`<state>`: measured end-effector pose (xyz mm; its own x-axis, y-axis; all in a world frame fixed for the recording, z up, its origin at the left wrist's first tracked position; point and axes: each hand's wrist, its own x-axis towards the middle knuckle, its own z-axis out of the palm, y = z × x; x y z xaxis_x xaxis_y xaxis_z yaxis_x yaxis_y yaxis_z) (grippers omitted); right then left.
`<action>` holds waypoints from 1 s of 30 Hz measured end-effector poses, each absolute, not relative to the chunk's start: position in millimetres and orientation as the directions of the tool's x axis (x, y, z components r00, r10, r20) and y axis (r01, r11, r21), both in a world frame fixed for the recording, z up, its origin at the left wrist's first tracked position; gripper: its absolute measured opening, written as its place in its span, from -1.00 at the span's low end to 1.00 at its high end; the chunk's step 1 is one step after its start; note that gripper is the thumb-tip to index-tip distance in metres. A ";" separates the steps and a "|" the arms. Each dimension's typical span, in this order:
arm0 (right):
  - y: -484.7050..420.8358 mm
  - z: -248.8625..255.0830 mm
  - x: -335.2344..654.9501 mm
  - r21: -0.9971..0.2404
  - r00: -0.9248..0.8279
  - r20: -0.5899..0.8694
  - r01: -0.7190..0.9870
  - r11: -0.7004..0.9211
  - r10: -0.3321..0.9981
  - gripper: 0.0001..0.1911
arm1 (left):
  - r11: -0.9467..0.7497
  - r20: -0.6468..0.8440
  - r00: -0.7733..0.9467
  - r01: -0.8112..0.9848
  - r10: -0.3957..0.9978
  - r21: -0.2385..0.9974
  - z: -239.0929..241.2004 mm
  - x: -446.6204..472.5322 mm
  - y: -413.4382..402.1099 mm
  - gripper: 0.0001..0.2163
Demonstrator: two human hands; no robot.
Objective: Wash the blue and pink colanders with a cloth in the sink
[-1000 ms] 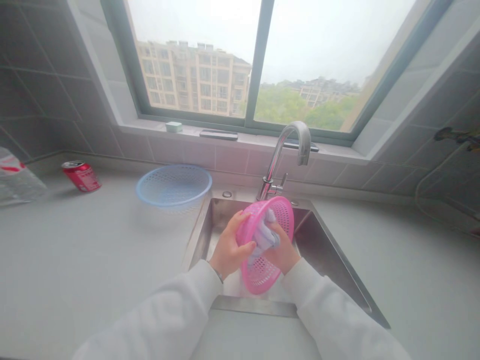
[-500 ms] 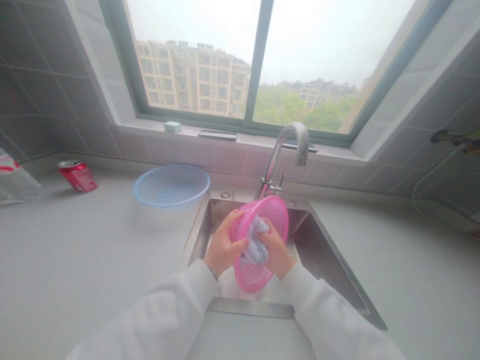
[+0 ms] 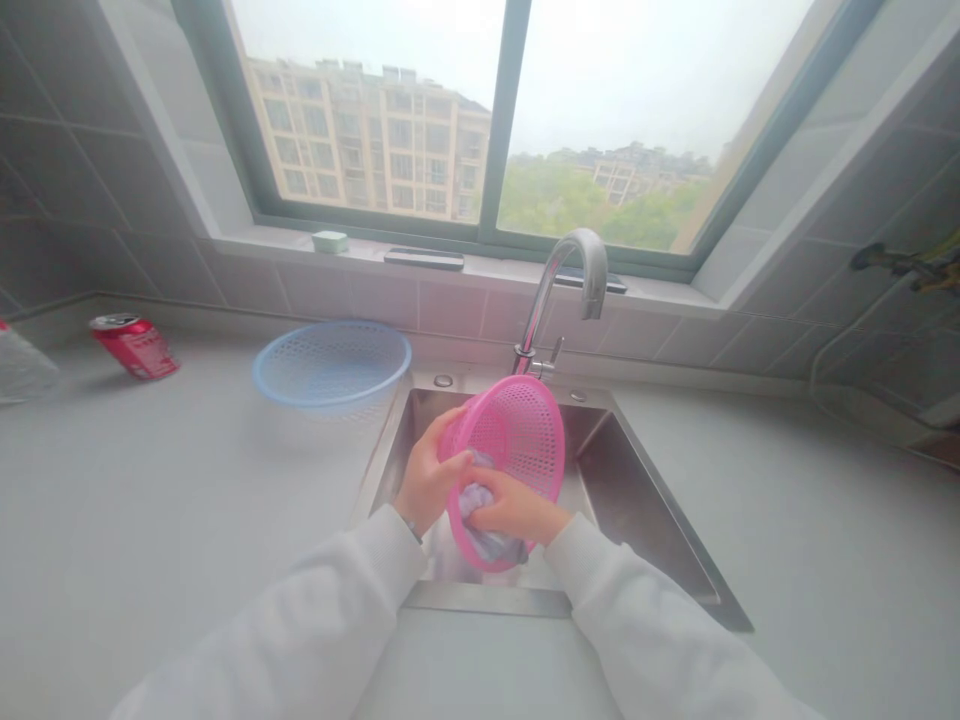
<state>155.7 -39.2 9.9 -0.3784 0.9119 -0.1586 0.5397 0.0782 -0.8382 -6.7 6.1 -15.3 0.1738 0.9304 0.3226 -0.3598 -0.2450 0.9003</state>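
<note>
Over the sink [image 3: 660,510] a pink plastic colander [image 3: 536,430] is held tilted, its perforated inside turned toward me. My left hand [image 3: 431,470] grips its left rim, thumb on the inner side and fingers behind. Inside the colander, my right hand [image 3: 510,505] is closed on a crumpled whitish-grey cloth [image 3: 495,545], pressing it against the lower left of the inner wall. Part of the cloth is covered by the right-hand fingers.
A chrome faucet [image 3: 589,270] arches behind the colander. On the counter to the left stand a light blue colander [image 3: 334,400], a red drink can [image 3: 139,348] and a partly cut-off clear plastic item [image 3: 22,368]. A green soap-like block [image 3: 330,241] lies on the windowsill.
My right hand has moved with the cloth down and left across the inside of the pink colander. The colander has turned to show more of its inside. The view has shifted slightly.
</note>
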 end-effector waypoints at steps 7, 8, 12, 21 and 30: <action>-32.7 -5.0 156.8 -0.971 -0.085 -0.014 -0.235 -0.033 0.996 -0.58 | -0.335 0.370 0.243 -0.172 0.897 0.926 -18.6 -3.9 1.1 -0.34; -31.7 -3.5 157.2 -0.938 -0.024 -0.002 -0.347 -0.010 1.000 -0.56 | -0.365 0.393 0.269 -0.150 0.879 0.919 -18.9 -4.0 0.1 -0.33; -31.6 1.0 159.9 -0.898 0.024 0.017 -0.439 0.026 1.000 -0.51 | -0.471 0.465 0.350 -0.073 0.813 0.879 -17.2 -5.6 -4.2 -0.31; -39.0 0.2 147.0 -0.978 -0.203 0.018 -0.206 -0.024 0.979 -0.46 | -0.600 0.527 0.450 0.025 0.721 0.799 -7.6 -15.0 1.5 0.00; -33.7 2.4 177.9 -0.808 -0.082 -0.103 -0.574 -0.131 0.991 -0.57 | -0.569 0.447 0.557 0.057 0.700 0.820 -14.0 -22.4 5.8 0.27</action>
<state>177.9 -33.7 2.4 -0.0818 0.9913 -0.1030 -0.5738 -0.1313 -0.8084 -22.4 5.8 -14.0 0.5569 0.6999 0.4471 0.0568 -0.5692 0.8202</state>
